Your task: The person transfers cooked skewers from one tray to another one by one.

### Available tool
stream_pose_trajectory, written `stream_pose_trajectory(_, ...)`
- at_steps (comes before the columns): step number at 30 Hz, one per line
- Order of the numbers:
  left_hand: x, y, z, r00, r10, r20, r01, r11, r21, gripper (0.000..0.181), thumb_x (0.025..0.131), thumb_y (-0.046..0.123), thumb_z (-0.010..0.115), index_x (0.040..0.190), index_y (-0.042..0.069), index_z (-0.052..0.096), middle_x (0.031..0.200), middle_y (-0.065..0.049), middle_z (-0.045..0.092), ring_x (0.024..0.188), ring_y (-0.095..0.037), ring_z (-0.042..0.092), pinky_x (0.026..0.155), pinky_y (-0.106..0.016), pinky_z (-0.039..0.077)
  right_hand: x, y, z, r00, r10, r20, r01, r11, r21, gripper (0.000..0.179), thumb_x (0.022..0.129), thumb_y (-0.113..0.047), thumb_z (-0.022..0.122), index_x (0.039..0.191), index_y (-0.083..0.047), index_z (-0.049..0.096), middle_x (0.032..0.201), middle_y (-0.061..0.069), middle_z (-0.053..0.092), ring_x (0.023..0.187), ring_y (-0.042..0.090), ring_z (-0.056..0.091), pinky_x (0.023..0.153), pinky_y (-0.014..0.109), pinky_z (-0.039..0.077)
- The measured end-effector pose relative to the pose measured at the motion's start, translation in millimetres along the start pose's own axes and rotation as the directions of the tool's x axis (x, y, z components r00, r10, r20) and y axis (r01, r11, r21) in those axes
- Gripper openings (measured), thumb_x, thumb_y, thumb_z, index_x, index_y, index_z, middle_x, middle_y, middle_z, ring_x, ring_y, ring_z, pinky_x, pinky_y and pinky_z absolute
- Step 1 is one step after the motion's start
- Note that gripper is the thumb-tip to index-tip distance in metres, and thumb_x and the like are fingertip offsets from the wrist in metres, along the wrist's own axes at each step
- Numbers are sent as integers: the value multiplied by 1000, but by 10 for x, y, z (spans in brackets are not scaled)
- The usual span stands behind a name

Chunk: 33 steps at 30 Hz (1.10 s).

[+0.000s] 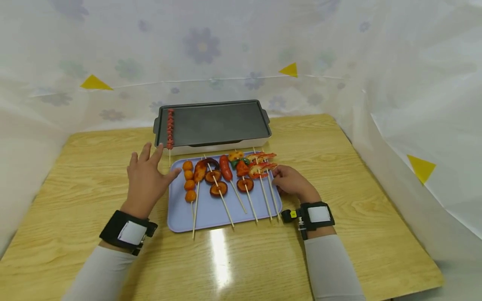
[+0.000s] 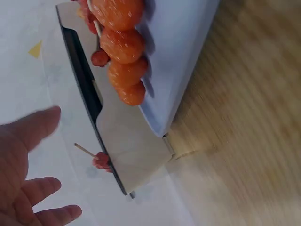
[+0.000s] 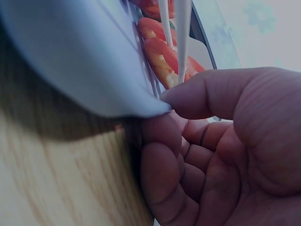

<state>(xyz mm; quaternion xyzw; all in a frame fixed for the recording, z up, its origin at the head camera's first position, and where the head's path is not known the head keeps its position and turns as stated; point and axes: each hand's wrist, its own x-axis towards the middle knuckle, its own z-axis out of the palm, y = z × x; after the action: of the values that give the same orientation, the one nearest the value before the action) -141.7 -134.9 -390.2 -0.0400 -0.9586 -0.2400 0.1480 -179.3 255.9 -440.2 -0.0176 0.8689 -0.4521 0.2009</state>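
A pale lilac tray [image 1: 233,215] holds several food skewers. My right hand [image 1: 293,182] pinches the tray's right rim; in the right wrist view the thumb [image 3: 197,96] lies over the rim and the curled fingers [image 3: 162,160] are under it. Two shrimp skewers [image 1: 260,169] lie beside that hand. My left hand [image 1: 147,179] is spread above the tray's left edge, near the orange ball skewer [image 1: 190,184], and holds nothing. Also on the tray are a sausage skewer [image 1: 226,168], a squid-like skewer [image 1: 199,171] and mushroom skewers [image 1: 218,189].
Behind the tray stands a dark grill plate [image 1: 214,123] on a white base. One red meat skewer [image 1: 170,129] lies at its left end, its stick jutting over the front. The wooden table [image 1: 339,167] meets a flowered plastic sheet [image 1: 203,46] at the back.
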Motion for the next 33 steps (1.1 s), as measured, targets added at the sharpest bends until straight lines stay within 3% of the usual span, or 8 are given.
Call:
stream_pose_trajectory(4, 141, -68, 85, 997, -29, -68, 19, 990, -139, 59, 84, 13, 79, 133, -10, 56, 134, -34, 48, 121, -50, 47, 103, -62, 35, 6, 2, 8, 1000, -1, 0, 1, 1000, -5, 13, 93, -4, 53, 105, 1, 55, 80, 11, 54, 63, 22, 54, 55, 32, 46)
stream_pose_trajectory(10, 252, -168, 138, 988, -141, -66, 122, 964, -236, 34, 89, 10, 74, 117, -8, 66, 112, -27, 59, 96, -43, 60, 80, -53, 53, 20, 3, 9, 1000, -2, 3, 2, 1000, -9, 13, 92, -3, 53, 104, 1, 55, 78, 10, 54, 62, 21, 54, 55, 32, 45)
stream_pose_trajectory(16, 314, -206, 107, 977, -208, 57, 215, 943, -253, 35, 91, 15, 71, 118, -8, 64, 115, -26, 60, 99, -41, 61, 77, -51, 54, 19, -6, 2, 1000, -3, -4, 3, 1000, -17, 13, 93, -3, 53, 105, 1, 56, 78, 10, 53, 62, 21, 54, 55, 32, 45)
stream_pose_trajectory(22, 379, -200, 68, 941, -266, 211, 312, 923, -226, 37, 94, 18, 68, 120, -6, 63, 113, -25, 61, 98, -38, 60, 76, -44, 53, 9, -19, -10, 1000, 11, -6, -11, 999, -34, 13, 93, -4, 54, 105, 1, 56, 79, 10, 54, 63, 21, 55, 55, 32, 46)
stream_pose_trajectory(28, 417, -236, 65, 928, -252, 275, 330, 897, -293, 35, 94, 12, 62, 123, -9, 61, 106, -22, 62, 90, -31, 63, 67, -24, 52, 15, -13, -8, 1000, 18, -5, -18, 999, -26, 13, 93, -3, 53, 105, 1, 56, 78, 10, 54, 62, 21, 54, 55, 31, 45)
stream_pose_trajectory(33, 442, -241, 77, 915, -242, 324, 351, 873, -338, 36, 94, 10, 58, 124, -9, 59, 105, -21, 59, 88, -27, 62, 64, -18, 50, 18, -11, -9, 1000, 22, -6, -22, 1000, -14, 14, 93, -3, 53, 105, 1, 56, 77, 10, 53, 61, 20, 53, 54, 31, 44)
